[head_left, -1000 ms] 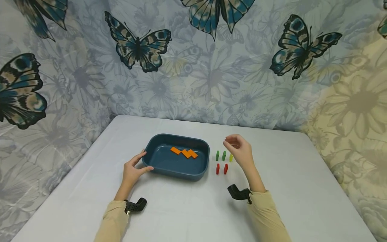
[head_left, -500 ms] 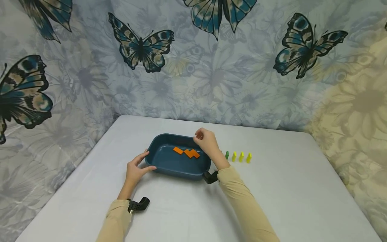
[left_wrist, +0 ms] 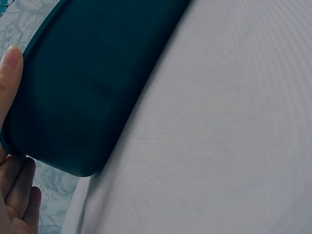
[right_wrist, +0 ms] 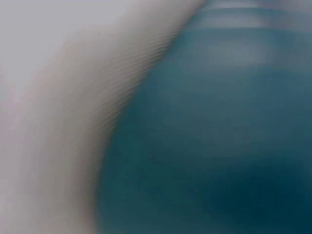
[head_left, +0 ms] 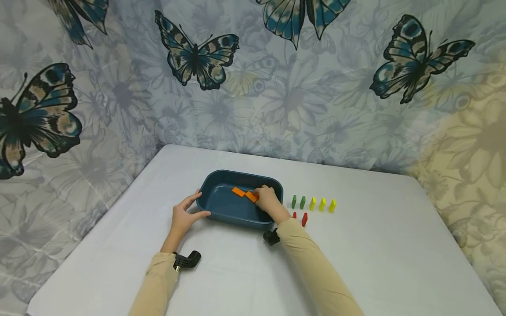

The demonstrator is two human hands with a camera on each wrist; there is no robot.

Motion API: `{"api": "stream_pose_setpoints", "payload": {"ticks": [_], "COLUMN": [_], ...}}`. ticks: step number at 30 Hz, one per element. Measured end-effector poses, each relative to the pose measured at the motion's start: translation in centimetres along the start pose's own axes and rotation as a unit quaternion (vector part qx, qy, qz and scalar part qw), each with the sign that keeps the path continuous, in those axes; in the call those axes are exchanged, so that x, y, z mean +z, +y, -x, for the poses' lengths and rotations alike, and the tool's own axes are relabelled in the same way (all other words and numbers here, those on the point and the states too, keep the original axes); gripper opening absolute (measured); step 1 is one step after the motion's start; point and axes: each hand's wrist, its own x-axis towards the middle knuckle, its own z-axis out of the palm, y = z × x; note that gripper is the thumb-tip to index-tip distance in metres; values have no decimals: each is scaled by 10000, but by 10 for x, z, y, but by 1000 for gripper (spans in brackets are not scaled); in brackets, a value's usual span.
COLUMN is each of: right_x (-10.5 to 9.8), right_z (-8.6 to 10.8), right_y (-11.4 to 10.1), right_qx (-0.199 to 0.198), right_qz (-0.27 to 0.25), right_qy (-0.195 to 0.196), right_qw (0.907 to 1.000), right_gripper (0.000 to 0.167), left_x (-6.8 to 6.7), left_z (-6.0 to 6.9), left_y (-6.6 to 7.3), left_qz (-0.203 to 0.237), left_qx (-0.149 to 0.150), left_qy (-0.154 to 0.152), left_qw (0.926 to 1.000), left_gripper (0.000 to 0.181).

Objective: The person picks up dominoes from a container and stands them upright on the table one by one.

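A dark blue rectangular dish (head_left: 233,220) sits on the table. My left hand (head_left: 184,219) holds its left end, thumb at the front wall and fingers along the side; the left wrist view shows this hand (left_wrist: 14,190) at the dish's corner (left_wrist: 87,122). Inside lie a few flat orange domino blocks (head_left: 238,192). My right hand (head_left: 269,201) reaches into the dish, fingertips bent down at the rightmost orange block, which they partly cover. Whether they grip it is hidden. The right wrist view is blurred and shows only the dish wall (right_wrist: 209,117).
Right of the dish, small domino blocks stand upright: two green ones (head_left: 302,202), three yellow ones (head_left: 322,204) in the same row, and two red ones (head_left: 305,219) nearer me. The forearm partly covers one red block. White cloth covers the table (head_left: 379,245).
My right hand has moved left from above the standing blocks, over the dish's rim and down to the orange blocks. The left hand keeps its place at the dish. The head view has shifted slightly.
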Motion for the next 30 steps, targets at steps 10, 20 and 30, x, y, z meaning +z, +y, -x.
{"api": "stream_pose_setpoints", "payload": {"ticks": [10, 20, 30], "right_x": [-18, -69, -101], "right_z": [14, 55, 92], "right_y": [-11, -22, 16], "right_qx": [226, -876, -1358], "right_qz": [-749, -2629, -3800], "right_qy": [411, 1397, 1935], "right_qw": [9961, 9506, 8943], "right_gripper": [28, 29, 36], "left_x": [0, -3, -1], "left_z": [-1, 3, 2], "left_y": [-4, 5, 4], "left_qz": [140, -4, -6], "left_qx": [5, -48, -24], "left_qy": [-62, -35, -97], "left_qw": [9999, 10000, 9999], "left_gripper": [59, 58, 58]}}
